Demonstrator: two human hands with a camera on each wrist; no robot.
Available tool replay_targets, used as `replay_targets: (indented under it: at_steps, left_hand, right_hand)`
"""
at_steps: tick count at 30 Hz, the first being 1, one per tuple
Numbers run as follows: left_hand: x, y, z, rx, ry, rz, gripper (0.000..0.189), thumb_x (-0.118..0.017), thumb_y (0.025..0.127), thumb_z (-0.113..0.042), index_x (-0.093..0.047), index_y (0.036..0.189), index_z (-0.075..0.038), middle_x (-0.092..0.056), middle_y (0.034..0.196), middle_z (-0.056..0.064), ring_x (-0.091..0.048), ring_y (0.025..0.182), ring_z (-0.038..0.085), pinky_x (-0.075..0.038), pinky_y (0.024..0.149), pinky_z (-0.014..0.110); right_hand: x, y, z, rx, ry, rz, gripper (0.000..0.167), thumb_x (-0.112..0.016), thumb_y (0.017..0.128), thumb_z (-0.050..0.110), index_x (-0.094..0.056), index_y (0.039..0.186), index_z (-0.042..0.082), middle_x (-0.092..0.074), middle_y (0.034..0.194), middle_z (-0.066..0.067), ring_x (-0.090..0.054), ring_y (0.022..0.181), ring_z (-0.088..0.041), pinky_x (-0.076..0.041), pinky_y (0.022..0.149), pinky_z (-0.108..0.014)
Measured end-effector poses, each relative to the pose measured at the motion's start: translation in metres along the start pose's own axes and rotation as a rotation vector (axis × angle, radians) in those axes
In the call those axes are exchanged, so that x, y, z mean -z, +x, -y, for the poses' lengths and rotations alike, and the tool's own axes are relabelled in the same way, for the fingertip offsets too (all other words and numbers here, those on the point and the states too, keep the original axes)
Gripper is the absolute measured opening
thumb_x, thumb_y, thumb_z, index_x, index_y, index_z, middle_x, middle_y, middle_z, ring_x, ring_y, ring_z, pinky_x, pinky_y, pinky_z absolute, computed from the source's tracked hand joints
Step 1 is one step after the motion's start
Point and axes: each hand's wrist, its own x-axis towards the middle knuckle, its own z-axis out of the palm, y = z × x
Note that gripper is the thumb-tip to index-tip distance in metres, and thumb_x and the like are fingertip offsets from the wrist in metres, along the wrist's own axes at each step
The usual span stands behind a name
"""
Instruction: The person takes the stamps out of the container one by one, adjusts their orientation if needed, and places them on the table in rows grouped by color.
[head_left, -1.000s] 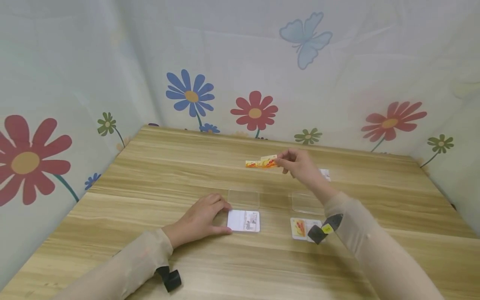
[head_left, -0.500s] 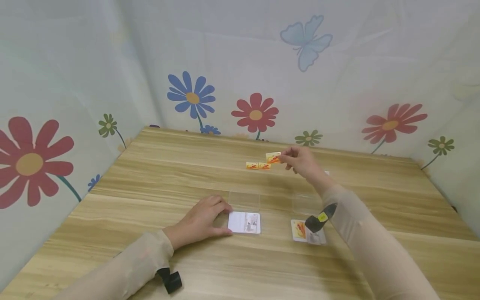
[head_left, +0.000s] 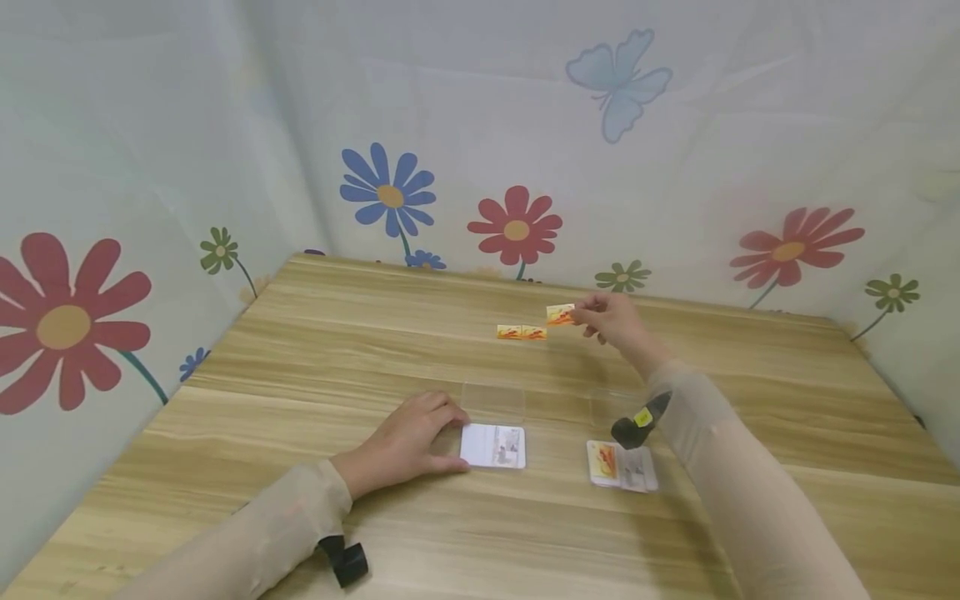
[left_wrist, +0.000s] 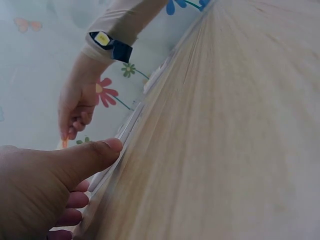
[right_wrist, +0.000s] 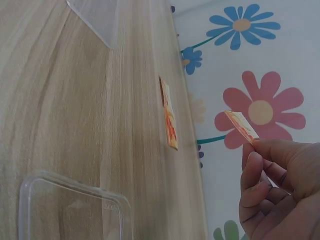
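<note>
My right hand (head_left: 618, 329) pinches a small card (right_wrist: 241, 126) with an orange and red picture by its edge, raised over the far part of the table. Two similar cards (head_left: 521, 332) lie side by side on the wood, just left of and below it in the head view. My left hand (head_left: 405, 440) rests on the table at the left side of a flat clear box (head_left: 492, 446) holding white and grey-pictured cards. Its thumb (left_wrist: 100, 154) and forefinger are at the box's near and far left corners. The other fingers are relaxed and partly hidden.
A second flat box (head_left: 621, 466), with an orange-pictured card and a grey one, stands to the right. Clear lids (head_left: 492, 402) lie folded back behind both boxes. A flower-printed white curtain (head_left: 465, 108) borders the wooden table (head_left: 360, 317) at the back and sides.
My right hand has lifted the pinched card from over the row and moved slightly right, uncovering the second lying card. My left hand stays beside its box.
</note>
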Motion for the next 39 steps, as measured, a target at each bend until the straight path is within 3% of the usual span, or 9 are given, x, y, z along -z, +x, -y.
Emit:
replay_targets:
  at_steps: [5, 9, 17, 22, 32, 39]
  left_hand:
    - [-0.003, -0.001, 0.001, -0.012, 0.007, -0.013, 0.051, -0.079, 0.073, -0.046, -0.065, 0.108, -0.012, -0.061, 0.104, 0.000, -0.057, 0.101, 0.018, -0.047, 0.092, 0.037]
    - [-0.003, -0.001, 0.000, -0.020, 0.004, -0.019, 0.050, -0.079, 0.072, -0.046, -0.065, 0.107, -0.013, -0.061, 0.104, -0.001, -0.057, 0.101, 0.018, -0.047, 0.092, 0.036]
    - [-0.002, -0.002, -0.001, -0.012, 0.004, -0.014, 0.050, -0.079, 0.073, -0.046, -0.065, 0.108, -0.013, -0.061, 0.103, -0.001, -0.057, 0.101, 0.018, -0.048, 0.091, 0.036]
    - [-0.002, -0.002, -0.002, -0.014, 0.006, -0.017, 0.050, -0.079, 0.073, -0.045, -0.066, 0.108, -0.013, -0.061, 0.103, -0.001, -0.057, 0.100, 0.018, -0.047, 0.091, 0.037]
    - [-0.003, -0.004, -0.002, -0.004, 0.004, -0.014, 0.050, -0.079, 0.073, -0.047, -0.066, 0.108, -0.014, -0.061, 0.104, -0.002, -0.056, 0.102, 0.016, -0.047, 0.092, 0.036]
    - [-0.002, -0.005, -0.002, 0.011, 0.000, -0.002, 0.050, -0.079, 0.073, -0.047, -0.066, 0.109, -0.014, -0.061, 0.104, -0.002, -0.056, 0.102, 0.016, -0.047, 0.092, 0.036]
  right_hand:
    - [0.000, 0.007, -0.008, -0.021, -0.034, -0.005, 0.013, -0.059, 0.094, 0.015, -0.060, 0.098, 0.003, -0.071, 0.100, -0.014, -0.057, 0.065, -0.010, -0.044, 0.054, -0.020]
    - [0.000, 0.013, -0.016, -0.046, -0.068, 0.005, 0.020, -0.059, 0.095, 0.017, -0.059, 0.103, -0.001, -0.068, 0.111, -0.022, -0.059, 0.066, -0.011, -0.044, 0.054, -0.021]
    - [0.002, 0.018, -0.023, -0.039, -0.065, 0.019, 0.019, -0.059, 0.094, 0.015, -0.059, 0.102, -0.003, -0.069, 0.108, -0.021, -0.057, 0.062, -0.007, -0.042, 0.053, -0.020]
    - [0.000, 0.020, -0.024, -0.035, -0.079, 0.039, 0.018, -0.059, 0.094, 0.013, -0.059, 0.098, -0.005, -0.071, 0.098, -0.018, -0.056, 0.061, -0.006, -0.043, 0.053, -0.020]
    - [-0.004, 0.023, -0.026, -0.103, -0.084, 0.063, 0.020, -0.059, 0.094, 0.012, -0.060, 0.102, -0.006, -0.060, 0.072, 0.004, -0.051, 0.062, -0.006, -0.041, 0.056, -0.020]
    - [-0.008, 0.027, -0.030, -0.098, -0.094, 0.062, 0.019, -0.060, 0.092, 0.011, -0.061, 0.098, -0.006, -0.057, 0.066, 0.006, -0.051, 0.059, -0.004, -0.040, 0.055, -0.019]
